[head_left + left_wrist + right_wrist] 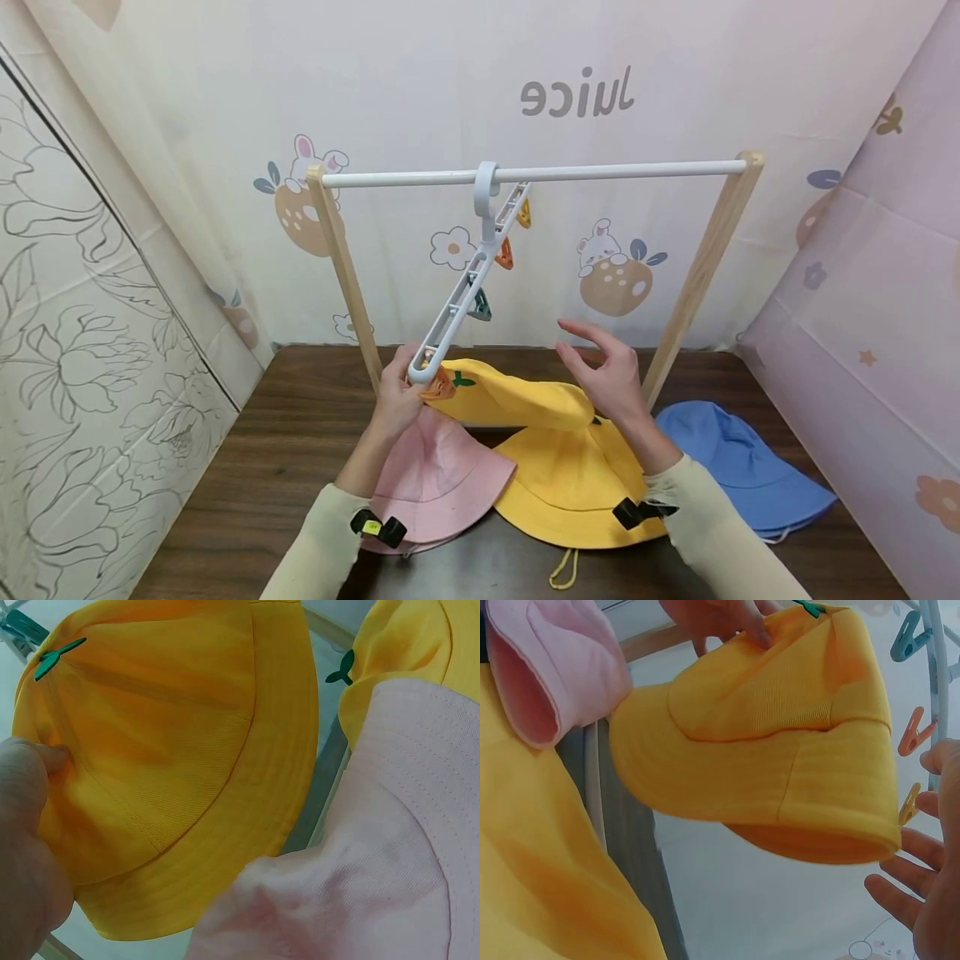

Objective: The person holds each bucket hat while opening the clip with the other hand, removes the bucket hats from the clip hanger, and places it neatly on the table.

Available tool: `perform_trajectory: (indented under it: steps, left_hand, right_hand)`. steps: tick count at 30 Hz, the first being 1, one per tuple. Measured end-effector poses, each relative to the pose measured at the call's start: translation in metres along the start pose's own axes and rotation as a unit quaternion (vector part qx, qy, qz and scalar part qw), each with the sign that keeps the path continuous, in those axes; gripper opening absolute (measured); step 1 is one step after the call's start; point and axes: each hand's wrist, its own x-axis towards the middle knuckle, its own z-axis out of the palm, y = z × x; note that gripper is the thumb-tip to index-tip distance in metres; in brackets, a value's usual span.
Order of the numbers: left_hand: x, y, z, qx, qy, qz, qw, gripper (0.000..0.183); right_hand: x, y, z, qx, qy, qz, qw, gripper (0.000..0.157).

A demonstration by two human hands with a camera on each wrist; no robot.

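Note:
My left hand (397,402) grips a yellow bucket hat (517,396) by its crown, close to the green sprout on top. The hat's sprout end sits at the near end of a white clip hanger (457,304), beside an orange clip (439,387); whether the clip bites the fabric is hidden. In the left wrist view the thumb lies on the yellow crown. My right hand (611,375) is held apart from the hat's brim, its fingers spread and holding nothing. In the right wrist view that hand (934,877) is close to the brim and the hanger's clips.
The hanger hooks over a white rod (600,172) on a wooden-legged stand (701,275). On the dark wooden table (262,467) lie a pink hat (442,483), a second yellow hat (573,492) and a blue hat (742,467). A patterned curtain (420,92) stands behind.

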Motion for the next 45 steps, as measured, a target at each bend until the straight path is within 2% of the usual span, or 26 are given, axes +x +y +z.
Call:
perform_trajectory:
  steps: [3, 6, 15, 25, 29, 32, 35, 37, 39, 43, 45]
  left_hand:
    - [-0.001, 0.002, -0.003, 0.009, 0.002, 0.013, 0.9999, 0.019]
    - [-0.002, 0.005, -0.005, 0.021, 0.008, 0.013, 0.9997, 0.024]
    - [-0.005, 0.013, -0.005, 0.012, 0.022, -0.032, 0.9992, 0.020]
    - [-0.003, 0.029, 0.002, -0.005, 0.028, -0.008, 0.9995, 0.018]
    - [-0.004, 0.036, 0.005, -0.060, 0.036, -0.028, 0.9971, 0.019]
    - [-0.005, 0.038, 0.008, -0.080, 0.046, -0.023, 0.9955, 0.017]
    - [-0.007, 0.038, 0.009, -0.045, 0.055, 0.008, 0.9974, 0.017]
    - [-0.008, 0.038, 0.008, -0.025, 0.055, 0.013, 0.9981, 0.018]
    - [-0.009, 0.039, 0.007, -0.017, 0.050, -0.001, 0.9986, 0.019]
    - [-0.012, 0.044, 0.002, -0.014, 0.036, -0.051, 0.9980, 0.021]
    - [-0.013, 0.046, 0.000, 0.004, 0.031, -0.070, 0.9971, 0.020]
  right_hand:
    - [-0.002, 0.000, -0.003, 0.005, 0.004, -0.007, 1.000, 0.035]
    - [-0.004, 0.001, -0.006, 0.006, 0.006, -0.010, 1.000, 0.036]
    - [-0.005, 0.002, -0.015, 0.020, 0.017, -0.005, 1.000, 0.036]
    - [-0.005, 0.000, -0.019, 0.012, 0.016, 0.002, 1.000, 0.036]
    - [-0.005, -0.001, -0.020, 0.012, 0.017, 0.003, 1.000, 0.036]
    - [-0.005, 0.000, -0.021, 0.015, 0.016, 0.003, 1.000, 0.037]
    - [-0.007, 0.001, -0.021, 0.018, 0.016, 0.004, 1.000, 0.038]
    - [-0.007, 0.002, -0.021, 0.018, 0.017, 0.005, 1.000, 0.038]
    - [-0.008, 0.002, -0.022, 0.018, 0.016, 0.006, 1.000, 0.038]
    - [-0.009, 0.002, -0.023, 0.022, 0.012, 0.011, 1.000, 0.038]
    - [-0.010, 0.002, -0.024, 0.021, 0.010, 0.012, 1.000, 0.038]
